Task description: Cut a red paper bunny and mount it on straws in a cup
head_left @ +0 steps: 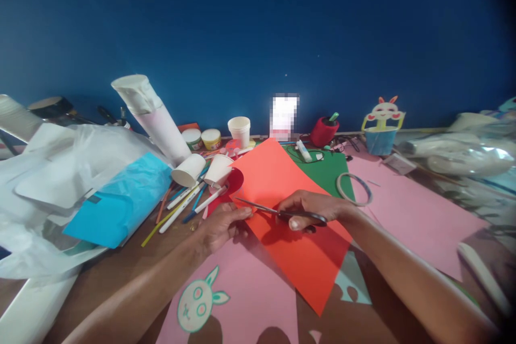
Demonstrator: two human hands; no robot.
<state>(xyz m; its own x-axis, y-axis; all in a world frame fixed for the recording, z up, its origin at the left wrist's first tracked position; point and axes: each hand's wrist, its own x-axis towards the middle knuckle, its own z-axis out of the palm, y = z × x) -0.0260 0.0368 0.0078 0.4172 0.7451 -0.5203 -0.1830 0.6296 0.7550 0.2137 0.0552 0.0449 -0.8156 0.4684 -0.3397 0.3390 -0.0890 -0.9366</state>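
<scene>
Blue wall behind, cluttered craft table (pixel 121 263) below. Your right hand (pixel 312 208) has its fingers closed through the scissors (pixel 278 210), blades at the left edge of the orange sheet (pixel 290 215). Your left hand (pixel 221 226) pinches that edge, holding it steady. Cups (pixel 203 171) and pens (pixel 183 205) lie beyond, pink paper (pixel 250 295) underneath.

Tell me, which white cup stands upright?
The cup by the wall, next to the paint pots. The other two cups lie tipped over among the pens.
</scene>
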